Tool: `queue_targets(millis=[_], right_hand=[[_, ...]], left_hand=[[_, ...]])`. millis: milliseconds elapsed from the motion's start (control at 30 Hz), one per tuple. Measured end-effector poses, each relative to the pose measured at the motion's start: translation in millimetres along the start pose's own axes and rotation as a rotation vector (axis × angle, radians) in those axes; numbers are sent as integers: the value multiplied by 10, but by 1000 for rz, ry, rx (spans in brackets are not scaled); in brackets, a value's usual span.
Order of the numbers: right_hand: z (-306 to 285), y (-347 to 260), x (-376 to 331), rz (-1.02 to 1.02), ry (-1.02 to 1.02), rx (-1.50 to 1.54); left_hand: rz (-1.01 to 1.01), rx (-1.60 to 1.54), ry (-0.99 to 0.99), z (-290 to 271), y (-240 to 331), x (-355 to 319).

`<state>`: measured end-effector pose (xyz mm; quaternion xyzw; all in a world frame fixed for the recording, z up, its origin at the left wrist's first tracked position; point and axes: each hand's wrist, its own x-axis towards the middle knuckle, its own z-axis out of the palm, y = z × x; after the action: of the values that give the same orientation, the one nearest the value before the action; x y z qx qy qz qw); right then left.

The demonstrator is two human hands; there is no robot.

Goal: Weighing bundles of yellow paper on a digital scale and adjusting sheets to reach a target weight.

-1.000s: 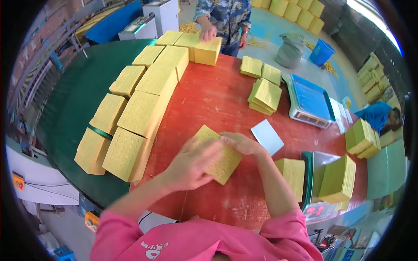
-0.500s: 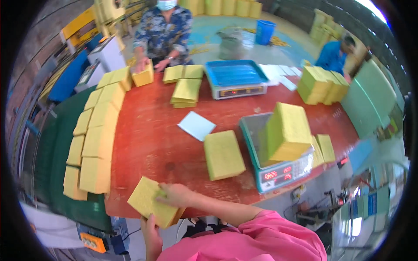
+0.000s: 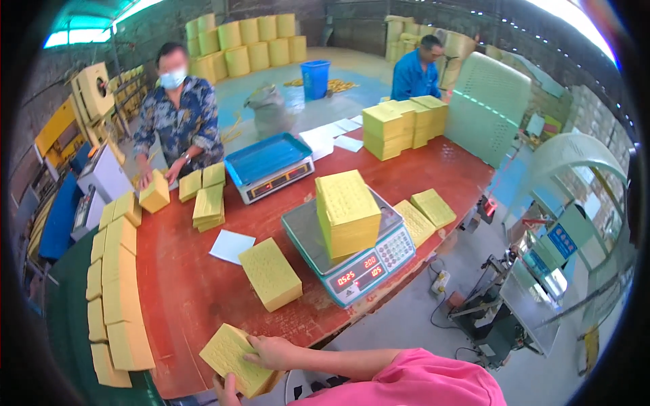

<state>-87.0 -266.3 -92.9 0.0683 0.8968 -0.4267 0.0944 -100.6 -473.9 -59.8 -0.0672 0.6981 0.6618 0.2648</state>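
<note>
Both of my hands grip a thick stack of yellow paper [image 3: 229,353] at the near edge of the red table. My left hand [image 3: 227,391] is closed round its lower side, thumb on the face. My right hand [image 3: 272,353] is closed on its right side, thumb on the top sheet and fingers partly hidden. Just beyond lies another yellow paper stack [image 3: 269,272]. To its right, a tall yellow stack [image 3: 348,213] stands on a teal digital scale [image 3: 308,237] with lit red digits.
Rows of yellow stacks [image 3: 122,284] line the left edge by a green belt [image 3: 64,325]. A blue-tray scale [image 3: 265,162], a pale sheet [image 3: 232,246] and more stacks [image 3: 399,128] occupy the far side. A masked person [image 3: 177,115] handles a stack; another person [image 3: 414,73] is beyond.
The view has swung right and upward, so the table's things appear further left. Both my hands keep hold of the paper stack. The tall stack remains on the scale.
</note>
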Motion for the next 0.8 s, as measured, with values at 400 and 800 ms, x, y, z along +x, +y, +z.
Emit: queue_targets(millis=[400,800], right_hand=[[132,-135,-227,85,91,24],[228,27,-501,73,127,225]], left_hand=[[-164,-284,-436,-383,-645,412],[481,263,-546,-435,-440,-69]])
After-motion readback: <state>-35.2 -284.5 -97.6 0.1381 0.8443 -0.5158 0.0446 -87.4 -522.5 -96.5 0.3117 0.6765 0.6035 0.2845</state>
